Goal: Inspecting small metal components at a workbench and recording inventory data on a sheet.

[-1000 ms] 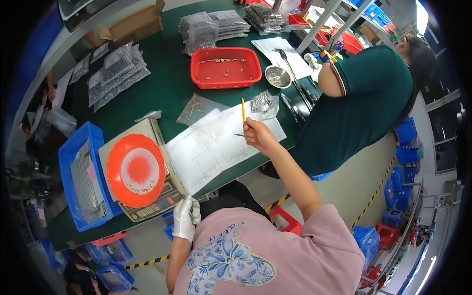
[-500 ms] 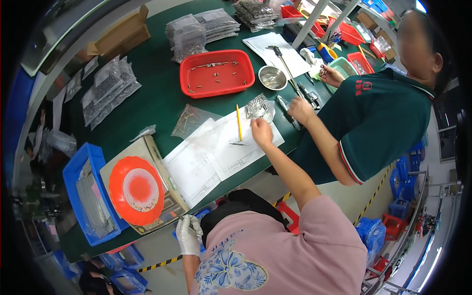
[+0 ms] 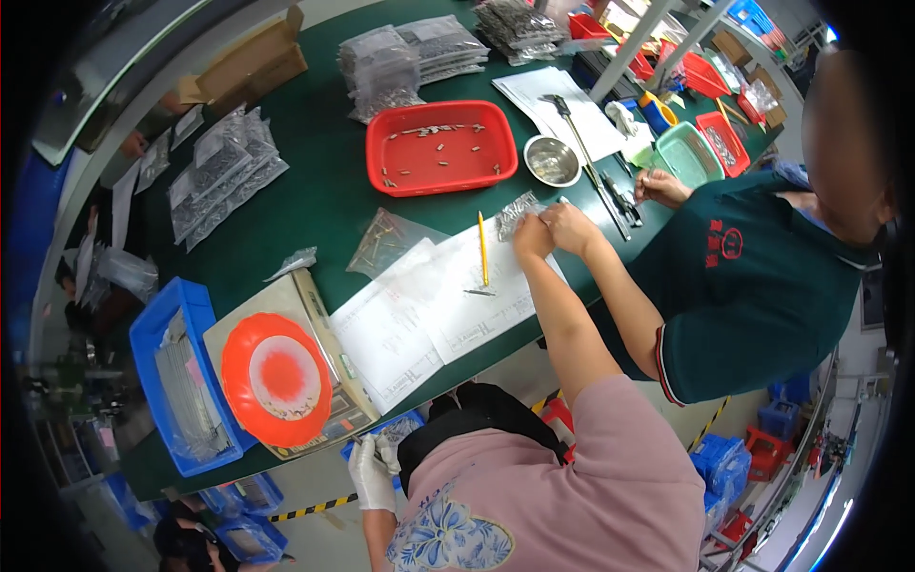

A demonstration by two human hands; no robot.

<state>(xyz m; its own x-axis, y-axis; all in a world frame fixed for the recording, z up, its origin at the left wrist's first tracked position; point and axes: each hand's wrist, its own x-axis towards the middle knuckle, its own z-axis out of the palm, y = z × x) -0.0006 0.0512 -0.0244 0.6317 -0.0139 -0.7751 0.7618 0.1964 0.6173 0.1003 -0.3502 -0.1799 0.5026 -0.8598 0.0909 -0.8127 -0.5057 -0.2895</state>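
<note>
My left hand (image 3: 374,471), in a white glove, is low beside the scale, its fingers pinched together; a small dark tip shows there, too small to name. My bare right hand (image 3: 534,240) is closed at the near edge of a clear plastic bag of small metal pins (image 3: 516,212), on the drawing sheets (image 3: 448,300). A co-worker's hand (image 3: 572,227) meets mine at the bag and partly hides my fingertips. A yellow pencil (image 3: 483,250) and a short dark metal pin (image 3: 479,293) lie on the sheets, left of my right hand.
An orange plate (image 3: 326,377) sits on a scale (image 3: 359,405), beside a blue bin (image 3: 143,334). Beyond are a red tray (image 3: 443,176) with scattered pins, a steel bowl (image 3: 553,161), a caliper (image 3: 593,172) and stacked parts bags (image 3: 381,62). The co-worker (image 3: 762,286) stands close on my right.
My right hand has moved forward onto the bag. The co-worker's nearer hand has come over to the bag beside it. My left hand stays low beside the scale, pinched.
</note>
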